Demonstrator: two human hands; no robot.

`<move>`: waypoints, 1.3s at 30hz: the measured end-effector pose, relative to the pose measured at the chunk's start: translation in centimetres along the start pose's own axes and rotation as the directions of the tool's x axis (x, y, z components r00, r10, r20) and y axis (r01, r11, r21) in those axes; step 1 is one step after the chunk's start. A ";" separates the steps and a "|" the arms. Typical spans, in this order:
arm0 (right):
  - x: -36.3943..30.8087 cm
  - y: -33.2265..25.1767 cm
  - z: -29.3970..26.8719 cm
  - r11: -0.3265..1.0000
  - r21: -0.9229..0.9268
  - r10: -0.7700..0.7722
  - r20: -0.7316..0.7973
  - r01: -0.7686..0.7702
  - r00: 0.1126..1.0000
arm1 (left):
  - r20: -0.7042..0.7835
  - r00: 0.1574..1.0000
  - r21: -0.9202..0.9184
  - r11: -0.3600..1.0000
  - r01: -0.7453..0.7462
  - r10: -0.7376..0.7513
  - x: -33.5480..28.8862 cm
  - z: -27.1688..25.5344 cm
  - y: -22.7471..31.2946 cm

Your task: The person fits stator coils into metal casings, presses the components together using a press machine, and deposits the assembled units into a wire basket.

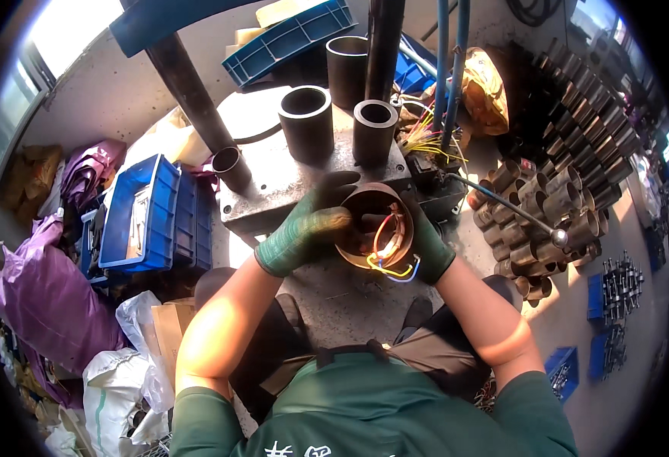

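While green-gloved left hand (304, 231) curls fingers (334, 220) round left side of metal cylinder (366, 203), right hand (430, 250) clasps right side; coloured wires (384, 268) loop across near rim.

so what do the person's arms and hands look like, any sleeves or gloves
Left hand and right hand wear snug green gloves ending at the wrists. Forearms are bare below short dark green sleeves.
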State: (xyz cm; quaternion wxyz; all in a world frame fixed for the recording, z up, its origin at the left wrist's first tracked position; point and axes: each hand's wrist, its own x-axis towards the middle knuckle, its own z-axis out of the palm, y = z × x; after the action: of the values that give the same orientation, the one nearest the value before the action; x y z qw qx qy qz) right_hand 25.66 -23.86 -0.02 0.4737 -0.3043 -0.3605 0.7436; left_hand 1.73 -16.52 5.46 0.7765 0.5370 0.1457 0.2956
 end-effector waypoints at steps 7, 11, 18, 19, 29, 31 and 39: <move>0.6 2.0 -4.5 0.869 0.480 0.236 -0.182 -0.123 0.955 | 0.117 0.983 0.142 0.982 0.126 -0.143 3.3 0.0 -3.7; 0.7 2.2 -3.5 0.808 0.589 0.194 -0.219 -0.029 0.956 | 0.155 0.987 0.661 0.746 -0.078 -0.033 3.1 -2.0 -4.9; 0.7 2.5 -3.6 0.727 0.683 0.136 -0.246 0.072 0.960 | 0.200 0.868 0.759 0.489 -0.431 0.454 1.7 -2.6 -5.1; 0.6 2.9 -3.7 0.748 0.661 0.155 -0.266 0.063 0.951 | 0.195 0.868 0.756 0.494 -0.430 0.456 1.5 -2.4 -5.1; 1.5 5.4 -4.6 0.968 0.203 -0.078 -0.318 0.148 0.945 | 0.105 0.920 0.713 0.617 -0.335 0.377 1.4 -0.4 -6.9; 2.0 5.4 -4.6 0.764 0.630 0.118 -0.350 0.140 0.929 | 0.107 0.918 0.708 0.620 -0.340 0.381 1.5 -0.7 -7.1; 1.9 5.6 -3.8 0.928 0.326 -0.097 -0.263 0.183 0.960 | 0.008 0.845 0.718 0.586 -0.377 0.535 2.2 -1.0 -8.4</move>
State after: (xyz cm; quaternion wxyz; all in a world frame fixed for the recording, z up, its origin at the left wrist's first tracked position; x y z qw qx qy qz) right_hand 25.25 -22.80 -6.95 0.6124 -0.2780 -0.1842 0.7168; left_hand 5.41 -16.52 -2.43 0.3935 0.7727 0.1828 0.4633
